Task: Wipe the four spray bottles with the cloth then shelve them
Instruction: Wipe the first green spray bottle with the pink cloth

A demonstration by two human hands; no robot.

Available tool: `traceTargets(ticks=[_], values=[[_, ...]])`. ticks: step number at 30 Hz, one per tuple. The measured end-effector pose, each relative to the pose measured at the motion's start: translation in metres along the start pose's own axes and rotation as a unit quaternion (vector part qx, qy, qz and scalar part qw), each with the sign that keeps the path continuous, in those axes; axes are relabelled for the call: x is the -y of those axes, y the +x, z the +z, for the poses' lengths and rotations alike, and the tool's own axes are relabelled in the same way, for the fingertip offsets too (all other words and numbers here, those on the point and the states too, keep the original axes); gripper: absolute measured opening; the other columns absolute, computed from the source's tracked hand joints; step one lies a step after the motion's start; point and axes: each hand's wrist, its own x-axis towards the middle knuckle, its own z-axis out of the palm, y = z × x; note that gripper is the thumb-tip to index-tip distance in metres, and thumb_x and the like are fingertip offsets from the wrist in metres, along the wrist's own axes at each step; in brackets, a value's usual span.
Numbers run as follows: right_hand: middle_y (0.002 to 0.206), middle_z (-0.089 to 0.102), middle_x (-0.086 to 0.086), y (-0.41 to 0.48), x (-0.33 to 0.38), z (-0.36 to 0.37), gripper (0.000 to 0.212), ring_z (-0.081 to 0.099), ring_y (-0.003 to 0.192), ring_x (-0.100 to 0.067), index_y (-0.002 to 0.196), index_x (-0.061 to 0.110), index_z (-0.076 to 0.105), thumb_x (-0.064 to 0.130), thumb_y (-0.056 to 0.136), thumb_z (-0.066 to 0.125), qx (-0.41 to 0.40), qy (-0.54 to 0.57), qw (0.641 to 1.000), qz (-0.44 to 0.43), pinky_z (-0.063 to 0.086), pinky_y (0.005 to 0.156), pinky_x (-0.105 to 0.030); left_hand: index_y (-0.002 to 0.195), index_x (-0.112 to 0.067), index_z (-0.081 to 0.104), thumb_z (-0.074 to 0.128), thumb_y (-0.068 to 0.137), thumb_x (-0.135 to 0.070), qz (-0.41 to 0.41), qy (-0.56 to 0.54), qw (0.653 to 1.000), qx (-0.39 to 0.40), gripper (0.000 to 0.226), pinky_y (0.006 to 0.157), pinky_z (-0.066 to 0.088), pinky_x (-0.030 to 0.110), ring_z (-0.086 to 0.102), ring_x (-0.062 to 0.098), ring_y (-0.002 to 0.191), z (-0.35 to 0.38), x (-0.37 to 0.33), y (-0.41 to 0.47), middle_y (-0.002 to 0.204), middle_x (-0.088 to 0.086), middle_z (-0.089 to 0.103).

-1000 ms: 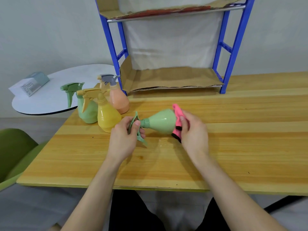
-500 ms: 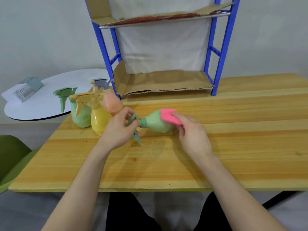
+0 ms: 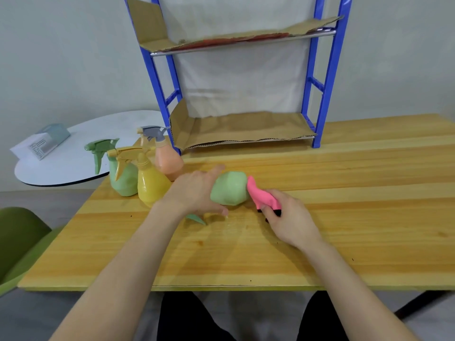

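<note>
**Green bottle on its side, cloth at its base**

While the left hand (image 3: 197, 193) closed around the neck end of a pale green spray bottle (image 3: 230, 188), the bottle lay on its side over the wooden table (image 3: 344, 217), its rounded base turned toward the right. Its body was matte, smooth and bulbous, and the trigger tip (image 3: 197, 219) poked out below the left wrist; the rest of the sprayer head was hidden under the hand. Whether the bottle rested on the wood or was held just above it could not be told.

The right hand (image 3: 288, 222) pinched a pink cloth (image 3: 261, 195), bunched and folded, with a dark edge showing near the fingers. The cloth's upper end touched the bottle's base.

Three other bottles stood upright in a tight cluster near the table's left back corner: a second green bottle (image 3: 121, 178) with a green trigger, a yellow bottle (image 3: 150, 183) in front with a tan trigger, and a peach bottle (image 3: 168, 161) behind with a grey trigger. All shared the same squat, pear-like shape.

Behind them stood a blue-framed shelf (image 3: 327, 82), its two levels lined with cardboard (image 3: 246, 129).
</note>
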Motion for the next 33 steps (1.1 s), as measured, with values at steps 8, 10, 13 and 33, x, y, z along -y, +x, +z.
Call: traceTargets(ticks=[8, 10, 13, 33], values=[[0.107, 0.069, 0.031, 0.012, 0.016, -0.018, 0.033, 0.064, 0.093, 0.016, 0.137, 0.034, 0.063, 0.018, 0.11, 0.056, -0.127, 0.226, 0.963, 0.073, 0.047, 0.08, -0.005, 0.164, -0.051, 0.028, 0.087, 0.082, -0.057, 0.069, -0.205, 0.967, -0.132, 0.101, 0.093, 0.056, 0.038, 0.07, 0.022, 0.111, 0.026, 0.016, -0.018, 0.13, 0.0, 0.074], [0.094, 0.072, 0.023, 0.011, 0.036, -0.009, 0.041, 0.066, 0.08, 0.0, 0.144, 0.033, 0.064, 0.012, 0.11, 0.052, -0.088, 0.277, 0.956, 0.035, 0.053, 0.073, -0.017, 0.166, -0.05, 0.028, 0.088, 0.083, -0.055, 0.075, -0.22, 0.959, -0.164, 0.103, 0.087, 0.056, 0.035, 0.069, 0.021, 0.099, 0.03, 0.016, -0.02, 0.12, 0.0, 0.075], [0.131, 0.07, 0.017, -0.004, 0.063, 0.004, 0.051, 0.066, 0.109, -0.001, 0.152, 0.031, 0.059, 0.004, 0.11, 0.048, -0.074, 0.259, 0.961, -0.071, 0.051, 0.096, -0.021, 0.167, -0.046, 0.032, 0.09, 0.083, -0.046, 0.069, -0.257, 0.945, -0.19, 0.102, 0.09, 0.057, 0.037, 0.068, 0.024, 0.1, 0.028, 0.018, -0.027, 0.12, -0.001, 0.076], [0.121, 0.066, 0.008, 0.002, 0.021, -0.063, 0.066, 0.071, 0.104, -0.017, 0.135, 0.033, 0.054, 0.038, 0.079, 0.089, -0.023, 0.219, 0.949, 0.227, 0.058, 0.083, -0.038, 0.145, -0.024, 0.042, 0.081, 0.092, -0.038, 0.118, 0.21, 0.962, -0.129, 0.067, 0.066, 0.052, 0.042, 0.074, 0.035, 0.096, -0.015, -0.008, -0.007, 0.11, 0.005, 0.073]])
